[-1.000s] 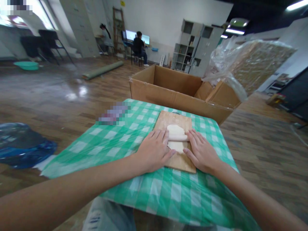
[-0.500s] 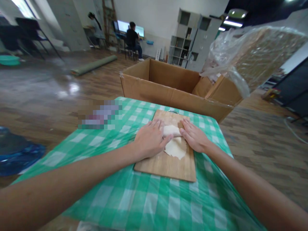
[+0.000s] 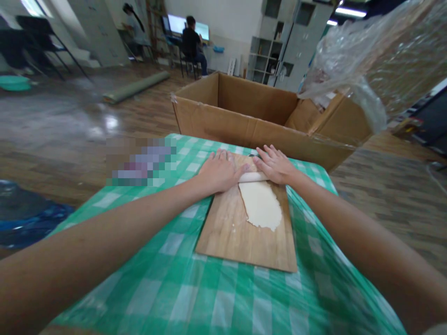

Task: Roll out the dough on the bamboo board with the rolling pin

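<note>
Dough (image 3: 262,204) lies as a flat, pale sheet just on the near side of the fingers, its far end meeting the white rolling pin (image 3: 253,177). The left hand (image 3: 223,172) lies over the pin's left end, fingers stretched out flat, thumb poking in toward the middle. The right hand (image 3: 274,165) covers the right end, fingers spread a bit wide, thumb pointing in too. Both hands rest on top of the pin rather than curling round it.

Under the fingers is a wooden board (image 3: 226,237). Past the fingertips and around the board, a green checked cloth (image 3: 167,284) soon ends, and a big cardboard box (image 3: 237,123) stands up there like a wall. Crinkly clear plastic (image 3: 349,65) hangs over the box, beyond the right fingers. Left of the left fingers, blurry squares (image 3: 143,163) hide something; I cannot tell what. Farther left is shiny blue plastic (image 3: 31,225). Far beyond the fingers lie a rolled mat (image 3: 138,88) and two seated people (image 3: 193,42).

The board's far edge is right by the fingertips, but its near edge is well back, so there is more room on the near side. Bare wood is wider left of the dough than right.
</note>
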Available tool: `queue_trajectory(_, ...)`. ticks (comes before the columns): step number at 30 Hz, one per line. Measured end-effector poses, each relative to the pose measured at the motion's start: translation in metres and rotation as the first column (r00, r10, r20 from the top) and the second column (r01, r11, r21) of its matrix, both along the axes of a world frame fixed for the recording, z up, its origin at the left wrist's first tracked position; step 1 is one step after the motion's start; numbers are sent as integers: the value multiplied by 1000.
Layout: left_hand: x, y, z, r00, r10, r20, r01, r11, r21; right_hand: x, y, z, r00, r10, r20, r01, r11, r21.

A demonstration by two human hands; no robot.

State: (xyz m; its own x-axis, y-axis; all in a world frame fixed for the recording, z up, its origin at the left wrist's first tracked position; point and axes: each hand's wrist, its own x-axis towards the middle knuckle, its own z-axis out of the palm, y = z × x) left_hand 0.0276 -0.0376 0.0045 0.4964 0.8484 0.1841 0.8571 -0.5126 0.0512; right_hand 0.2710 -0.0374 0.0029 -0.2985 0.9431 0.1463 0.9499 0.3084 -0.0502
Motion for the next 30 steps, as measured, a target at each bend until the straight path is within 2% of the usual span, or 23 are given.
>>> queue_trajectory(4,1,13,-1,999,30,-10,-31,999,-30,-1,12,0,999,-33,8,33,999,1)
queue_trajectory(7,1,6,0,999,37,10,-37,999,8,-2,6,1,999,-33,38,32,999,24)
queue_trajectory(14,2,-49,2,999,-4,38,0,994,105,3,-52,1,1000,-8,30,8,1000,-6)
queue_trajectory(17,0,-72,6,997,-56,44,52,994,98,5,-77,0,999,-26,-38,25,999,-28)
queue_trajectory(20,1,-83,10,996,-73,51,69,995,78,6,-87,1,997,-49,-57,45,997,-58)
queue_trajectory(24,4,-77,11,996,-57,67,53,997,63,5,-69,2,998,-62,-15,61,996,-61)
queue_trajectory(30,5,-44,3,999,3,42,-6,997,75,4,-16,-3,1000,-23,12,23,999,-30)
